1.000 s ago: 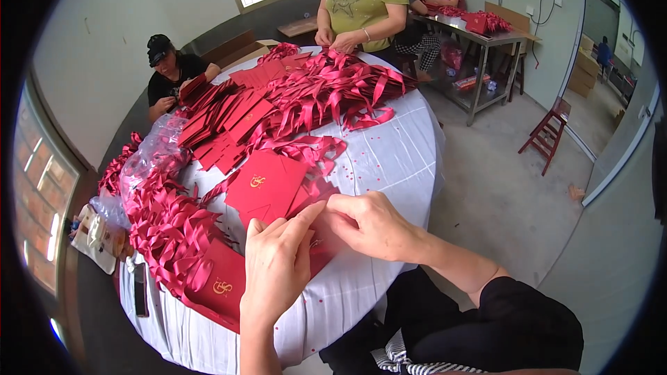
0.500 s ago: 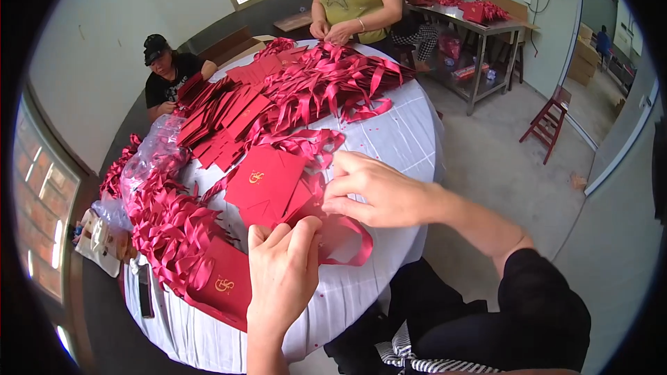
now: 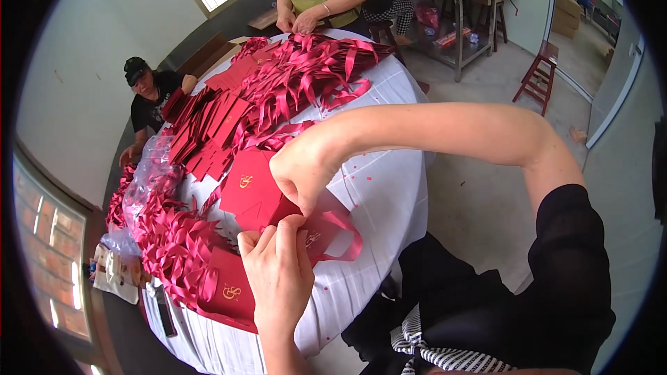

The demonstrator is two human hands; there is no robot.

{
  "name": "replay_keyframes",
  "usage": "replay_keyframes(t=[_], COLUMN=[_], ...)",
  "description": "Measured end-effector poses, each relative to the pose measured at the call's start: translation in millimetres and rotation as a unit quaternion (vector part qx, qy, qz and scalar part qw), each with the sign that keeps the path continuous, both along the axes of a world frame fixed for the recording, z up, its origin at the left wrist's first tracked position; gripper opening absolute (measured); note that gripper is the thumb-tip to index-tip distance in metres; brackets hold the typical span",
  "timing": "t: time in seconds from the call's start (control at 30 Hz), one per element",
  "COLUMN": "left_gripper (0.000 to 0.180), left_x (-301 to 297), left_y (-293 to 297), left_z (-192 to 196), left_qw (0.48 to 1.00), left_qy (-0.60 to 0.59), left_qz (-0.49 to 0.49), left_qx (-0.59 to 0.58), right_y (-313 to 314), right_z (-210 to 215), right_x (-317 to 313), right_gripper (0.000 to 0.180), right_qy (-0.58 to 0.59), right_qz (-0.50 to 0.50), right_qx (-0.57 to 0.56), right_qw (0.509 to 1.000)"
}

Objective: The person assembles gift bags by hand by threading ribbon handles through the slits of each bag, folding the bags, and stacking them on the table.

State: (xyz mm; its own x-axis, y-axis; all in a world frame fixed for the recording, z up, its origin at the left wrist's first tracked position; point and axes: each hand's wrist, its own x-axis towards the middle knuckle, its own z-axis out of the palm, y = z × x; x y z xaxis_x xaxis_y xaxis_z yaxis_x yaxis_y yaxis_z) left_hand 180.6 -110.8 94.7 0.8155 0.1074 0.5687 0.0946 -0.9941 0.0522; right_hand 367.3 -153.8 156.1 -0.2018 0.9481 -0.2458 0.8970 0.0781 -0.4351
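My left hand (image 3: 278, 278) is closed, its thumb and fingers pinching the top edge of a red paper gift bag (image 3: 316, 236). A dark pink ribbon loop (image 3: 356, 242) hangs from this bag's right side. My right hand (image 3: 306, 167) reaches across from the right with its fingers curled downward, meeting my left fingertips at the bag's edge. Whatever lies between the right fingers is hidden; a bit of ribbon may be there. Just beyond, flat red bags (image 3: 253, 180) with a gold emblem lie partly beneath my right hand. Another red bag (image 3: 229, 288) rests left of my left wrist.
A white-clothed round table (image 3: 389, 187) carries a large heap of ribboned bags (image 3: 299, 76), stacked bags (image 3: 208, 125), ribbon bunches (image 3: 177, 236) and clear plastic (image 3: 149, 167). A phone (image 3: 165, 316) lies near the left edge. Two people work across the table; a red stool (image 3: 538, 80) stands right.
My right hand has moved left and turned downward to my left fingertips, its elbow lifting. My left hand stays pinched on the bag. The whole view has shifted slightly.
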Motion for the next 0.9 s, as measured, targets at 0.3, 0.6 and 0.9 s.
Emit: replay_keyframes(t=[0.3,0.6,0.9], left_gripper=[0.019,0.018,0.013], left_x=[0,4,4], left_y=[8,1,0], left_z=[2,4,6], left_qw=[0.999,0.999,0.999], left_qy=[-0.001,0.015,0.026], left_qz=[-0.018,-0.035,-0.022], left_qx=[-0.030,-0.029,-0.018], right_y=[-10,4,44], right_z=[-54,-27,-37], right_x=[4,21,39], right_gripper=[0.018,0.020,0.014], right_qy=[0.236,0.267,0.248], right_qz=[-0.097,-0.156,-0.252], right_qx=[0.175,0.301,0.388], right_qw=[0.951,0.902,0.851])
